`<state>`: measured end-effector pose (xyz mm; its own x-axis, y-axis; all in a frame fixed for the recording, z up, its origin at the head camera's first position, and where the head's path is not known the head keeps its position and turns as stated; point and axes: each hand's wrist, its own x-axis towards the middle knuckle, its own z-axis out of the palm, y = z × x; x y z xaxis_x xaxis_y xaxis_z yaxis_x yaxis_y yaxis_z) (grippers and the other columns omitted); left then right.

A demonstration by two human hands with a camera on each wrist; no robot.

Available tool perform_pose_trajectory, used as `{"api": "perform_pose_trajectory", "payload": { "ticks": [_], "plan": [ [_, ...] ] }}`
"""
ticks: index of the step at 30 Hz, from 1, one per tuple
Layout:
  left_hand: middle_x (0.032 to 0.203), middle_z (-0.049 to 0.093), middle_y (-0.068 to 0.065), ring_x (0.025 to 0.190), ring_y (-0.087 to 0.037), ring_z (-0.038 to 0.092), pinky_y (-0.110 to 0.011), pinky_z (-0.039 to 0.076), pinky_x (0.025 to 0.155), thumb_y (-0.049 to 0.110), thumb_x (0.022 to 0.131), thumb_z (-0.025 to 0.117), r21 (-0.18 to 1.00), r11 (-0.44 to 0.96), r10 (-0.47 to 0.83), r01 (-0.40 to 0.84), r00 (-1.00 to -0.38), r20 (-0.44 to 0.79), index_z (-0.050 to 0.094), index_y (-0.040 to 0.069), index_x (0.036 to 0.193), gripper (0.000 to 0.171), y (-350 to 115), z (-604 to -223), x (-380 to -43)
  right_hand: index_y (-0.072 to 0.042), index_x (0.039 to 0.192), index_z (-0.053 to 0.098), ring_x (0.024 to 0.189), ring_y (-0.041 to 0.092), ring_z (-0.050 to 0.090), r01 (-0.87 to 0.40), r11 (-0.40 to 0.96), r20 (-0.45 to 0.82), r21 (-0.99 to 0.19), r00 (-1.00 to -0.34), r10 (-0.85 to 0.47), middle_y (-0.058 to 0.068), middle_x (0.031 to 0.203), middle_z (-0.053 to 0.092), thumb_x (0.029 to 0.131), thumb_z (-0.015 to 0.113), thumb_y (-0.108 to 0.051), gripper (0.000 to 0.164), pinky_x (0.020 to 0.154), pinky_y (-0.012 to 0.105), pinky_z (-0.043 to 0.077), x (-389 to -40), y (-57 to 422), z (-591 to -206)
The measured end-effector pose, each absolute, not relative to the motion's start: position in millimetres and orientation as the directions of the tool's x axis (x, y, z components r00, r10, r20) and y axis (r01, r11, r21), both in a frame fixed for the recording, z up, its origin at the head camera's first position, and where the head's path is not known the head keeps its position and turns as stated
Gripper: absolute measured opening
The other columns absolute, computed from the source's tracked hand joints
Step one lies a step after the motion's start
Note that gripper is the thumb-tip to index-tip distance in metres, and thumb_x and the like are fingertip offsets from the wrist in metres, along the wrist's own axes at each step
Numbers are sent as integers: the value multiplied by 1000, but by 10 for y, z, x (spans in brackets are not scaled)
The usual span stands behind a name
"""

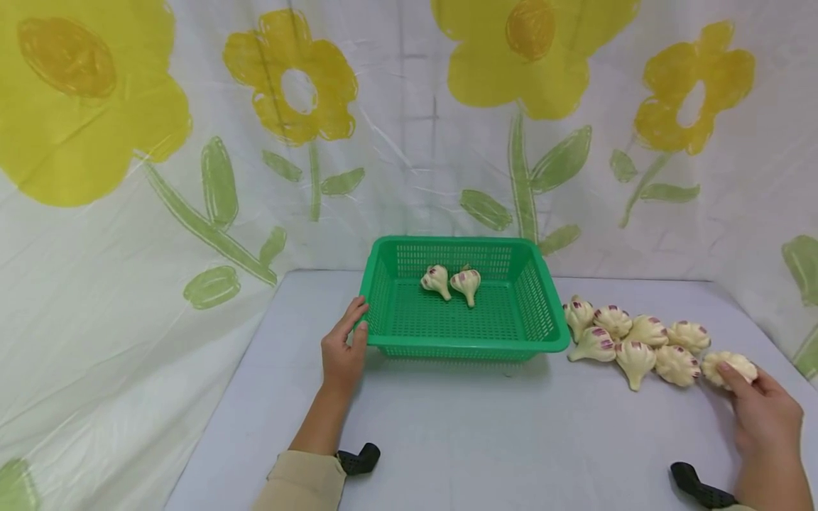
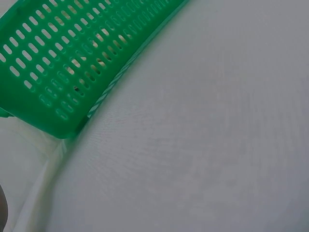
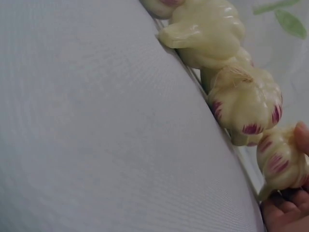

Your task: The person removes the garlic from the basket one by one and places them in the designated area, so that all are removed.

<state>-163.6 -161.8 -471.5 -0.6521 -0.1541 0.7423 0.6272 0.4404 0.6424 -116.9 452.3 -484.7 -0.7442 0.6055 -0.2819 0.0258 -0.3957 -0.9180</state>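
Note:
My right hand (image 1: 767, 411) holds a garlic bulb (image 1: 728, 369) between thumb and fingers, at the right end of a group of bulbs. In the right wrist view the same garlic bulb (image 3: 280, 162) shows purple streaks, with fingers (image 3: 285, 210) beneath it. My left hand (image 1: 344, 348) rests against the left side of a green plastic basket (image 1: 466, 345), its thumb and fingers along the rim. Two garlic bulbs (image 1: 436, 282) lie inside the basket toward the back. The left wrist view shows the slotted basket wall (image 2: 53, 53), with the left hand almost wholly out of frame.
Several more garlic bulbs (image 1: 635, 362) lie in two rough rows right of the basket, the nearest close to its rim. A white cloth covers the table (image 1: 486, 433). Behind stands a white curtain (image 1: 396, 142) printed with yellow flowers.

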Motion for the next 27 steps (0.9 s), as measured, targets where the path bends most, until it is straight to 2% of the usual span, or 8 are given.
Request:
{"api": "perform_pose_trajectory", "payload": {
  "ticks": [2,7,10,13,16,21,24,27],
  "plan": [
    [127,62,-29,121,-46,57,-18,41,108,-10,89,56,638,440,-153,632,-647,747,65,-13,116,29,-1584,-4618,-1582,-29,108,72,77,-12,62,12,-389,-264,-921,-753,603,-24,86,68,74,84,-5,44,61,7,52,-1169,4528,-4868],
    [125,62,-30,121,-46,57,-19,42,107,-10,89,56,650,439,-158,620,-659,736,65,-14,115,28,-1555,-4496,-1506,-26,143,51,82,-17,57,93,-254,-230,-963,-775,588,-31,86,61,74,86,-12,78,64,2,48,-1159,4517,-4896],
    [125,62,-30,122,-45,57,-19,41,107,-10,89,56,654,441,-162,615,-662,732,65,-14,115,28,-1557,-4501,-1504,-23,148,44,91,-18,54,126,-186,-213,-974,-788,578,-33,90,59,77,84,-15,82,66,-1,45,-1156,4496,-4898],
    [126,61,-31,122,-45,57,-18,41,107,-9,89,56,652,445,-158,614,-663,732,65,-14,115,28,-1559,-4515,-1511,-25,151,40,111,-17,48,168,-159,-230,-973,-779,584,-30,113,58,81,81,-19,81,75,-2,43,-1163,4469,-4882],
    [126,61,-31,123,-44,56,-18,41,108,-8,90,55,657,444,-157,610,-669,727,65,-14,116,28,-1559,-4521,-1510,-25,154,33,126,-15,38,224,-140,-263,-964,-758,596,-28,136,47,83,79,-24,84,82,-4,39,-1164,4434,-4852],
    [127,61,-30,123,-43,56,-18,41,108,-7,91,55,659,449,-156,603,-673,723,65,-13,117,28,-1562,-4518,-1503,-25,155,29,134,-13,31,267,-135,-292,-954,-739,607,-23,153,32,88,74,-26,81,96,-1,33,-1171,4386,-4809],
    [126,61,-30,123,-43,57,-18,41,107,-8,90,55,654,452,-154,606,-669,727,64,-14,116,28,-1561,-4516,-1501,-28,153,33,131,-12,33,269,-129,-291,-954,-739,608,-24,149,37,91,70,-27,73,100,0,32,-1177,4376,-4798],
    [126,61,-30,122,-44,57,-18,41,107,-9,90,55,648,455,-152,611,-664,732,65,-14,116,28,-1563,-4514,-1504,-29,146,44,120,-8,41,237,-130,-267,-963,-753,601,-22,130,50,93,68,-22,59,87,-1,40,-1170,4378,-4807]
  ]
}}
